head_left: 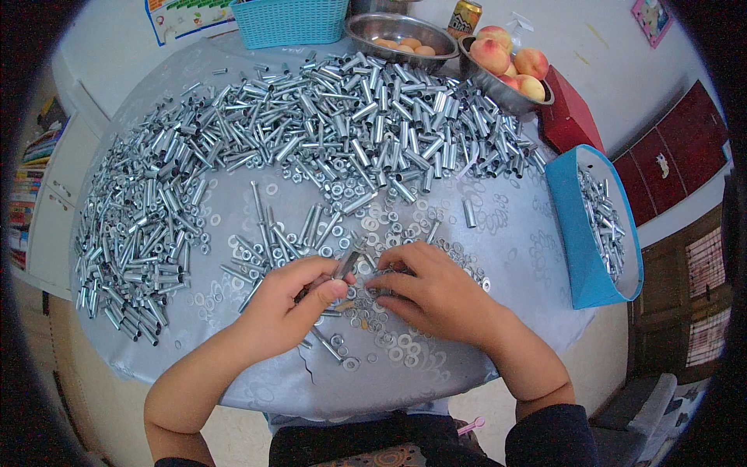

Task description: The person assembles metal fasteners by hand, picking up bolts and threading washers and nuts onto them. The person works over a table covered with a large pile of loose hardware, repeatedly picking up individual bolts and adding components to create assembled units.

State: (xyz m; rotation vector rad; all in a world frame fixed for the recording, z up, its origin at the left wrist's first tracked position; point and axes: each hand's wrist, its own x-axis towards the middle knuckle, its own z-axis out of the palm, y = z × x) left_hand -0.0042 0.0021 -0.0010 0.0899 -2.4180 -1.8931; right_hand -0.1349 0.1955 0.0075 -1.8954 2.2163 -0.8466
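Observation:
My left hand (299, 300) is closed around a metal expansion-bolt sleeve (346, 266), which tilts up between thumb and fingers. To its right, my right hand (436, 289) has curved, parted fingers low over a scatter of flat washers (405, 342); its thumb is hidden, and nothing shows clearly in its grasp. Long bolts (258, 206) lie just beyond my left hand, mixed with nuts. Below the hands, a bolt (327, 344) rests beside a few loose rings. A large heap of silvery sleeves (381, 117) curves across the far side and down the left of the table.
On the right stands a blue fabric box (566, 233) holding more metal pieces (603, 226). Along the back are a turquoise basket (289, 22), a steel bowl (366, 45) of eggs, a bowl of peaches (490, 56), a can (464, 17) and a red box (568, 113).

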